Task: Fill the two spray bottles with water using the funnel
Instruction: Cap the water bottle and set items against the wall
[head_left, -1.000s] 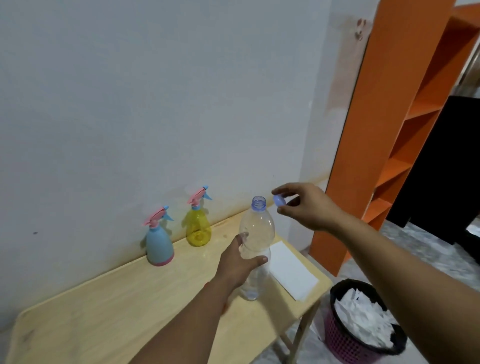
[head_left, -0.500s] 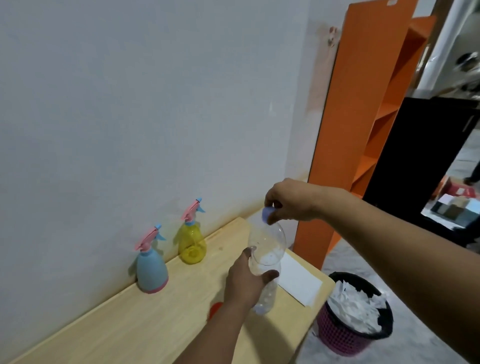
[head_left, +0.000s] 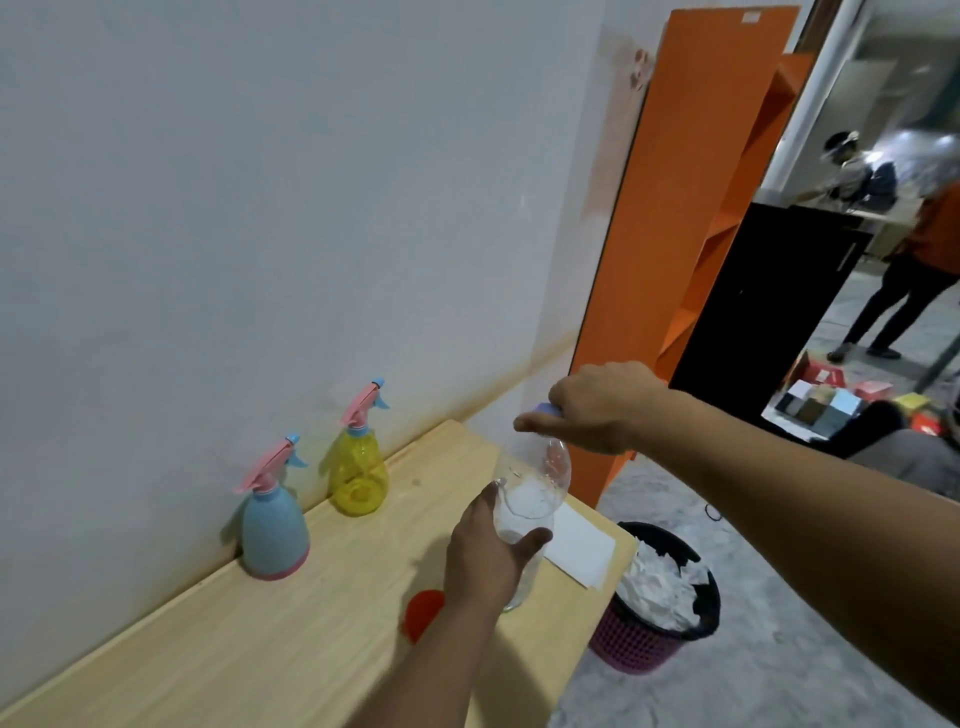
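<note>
Your left hand (head_left: 485, 558) wraps its fingers around the clear bottle (head_left: 530, 512) standing on the surface (head_left: 260, 649), while your right hand (head_left: 597, 408) pinches the blue cap (head_left: 545, 409) at its neck. The bottle looks nearly empty. The blue spray bottle (head_left: 274, 530) and yellow spray bottle (head_left: 359, 475) stand capped by the far wall, contents unclear; the basket (head_left: 654, 631) right holds crumpled paper.

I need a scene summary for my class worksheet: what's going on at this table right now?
A person's left hand grips a clear plastic water bottle standing on the light wooden table, while the right hand holds its small blue cap at the bottle's mouth. The blue spray bottle and yellow spray bottle stand untouched by the wall, tops on. Something red, perhaps the funnel, lies beside the left wrist.
</note>
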